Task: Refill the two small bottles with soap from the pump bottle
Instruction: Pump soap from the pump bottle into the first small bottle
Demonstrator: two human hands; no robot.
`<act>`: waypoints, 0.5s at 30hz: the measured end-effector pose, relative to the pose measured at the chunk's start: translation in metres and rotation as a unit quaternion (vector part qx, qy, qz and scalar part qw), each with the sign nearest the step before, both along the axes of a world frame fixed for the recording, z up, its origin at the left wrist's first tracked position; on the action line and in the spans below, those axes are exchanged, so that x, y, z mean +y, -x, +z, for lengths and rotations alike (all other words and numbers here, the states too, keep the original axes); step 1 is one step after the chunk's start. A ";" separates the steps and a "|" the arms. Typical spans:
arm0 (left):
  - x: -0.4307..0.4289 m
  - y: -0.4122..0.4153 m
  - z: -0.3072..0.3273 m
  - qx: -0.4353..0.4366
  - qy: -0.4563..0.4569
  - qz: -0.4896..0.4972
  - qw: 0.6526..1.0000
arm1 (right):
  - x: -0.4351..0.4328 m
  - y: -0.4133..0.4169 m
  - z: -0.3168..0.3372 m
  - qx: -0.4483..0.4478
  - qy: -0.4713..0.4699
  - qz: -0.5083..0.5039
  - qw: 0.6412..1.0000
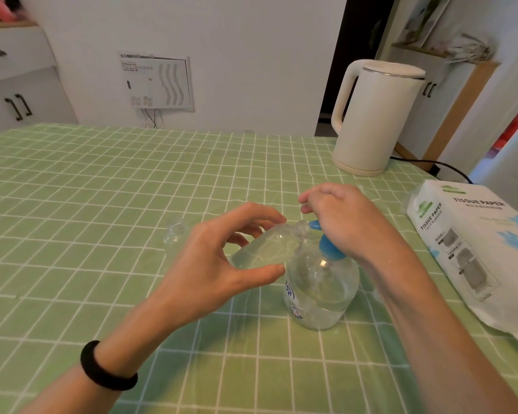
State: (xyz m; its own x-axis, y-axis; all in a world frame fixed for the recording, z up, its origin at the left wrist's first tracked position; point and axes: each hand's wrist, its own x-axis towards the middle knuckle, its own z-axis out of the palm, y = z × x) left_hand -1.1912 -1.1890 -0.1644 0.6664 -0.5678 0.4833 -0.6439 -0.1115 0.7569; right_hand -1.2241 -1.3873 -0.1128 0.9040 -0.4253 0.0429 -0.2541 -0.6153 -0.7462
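On a green checked worktop (102,180), 1 empty small bottle (176,236) stands uncapped. The left hand (213,258) pinches a tilted small bottle (260,249), mouth at the blue nozzle (314,225) of the pump bottle (320,291); the right hand (341,222) curls over its pump head.

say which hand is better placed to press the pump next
Right. The right hand rests on the pump, while the left hand holds a small bottle tilted to the nozzle.
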 end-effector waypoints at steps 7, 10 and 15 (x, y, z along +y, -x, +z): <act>-0.001 0.004 -0.001 -0.002 0.003 -0.002 1.000 | -0.002 0.004 0.002 -0.016 -0.013 -0.008 1.000; -0.002 0.004 -0.001 -0.004 0.005 -0.003 1.000 | -0.002 0.004 0.003 -0.023 -0.012 -0.006 1.000; -0.003 0.001 -0.001 0.003 0.004 0.001 1.000 | -0.002 0.002 0.003 -0.016 -0.023 -0.005 1.000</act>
State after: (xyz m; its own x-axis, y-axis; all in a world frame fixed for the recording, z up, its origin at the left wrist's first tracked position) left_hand -1.1927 -1.1917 -0.1652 0.6696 -0.5630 0.4843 -0.6396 -0.1058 0.7614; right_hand -1.2264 -1.3893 -0.1098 0.8983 -0.4362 0.0524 -0.2352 -0.5783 -0.7812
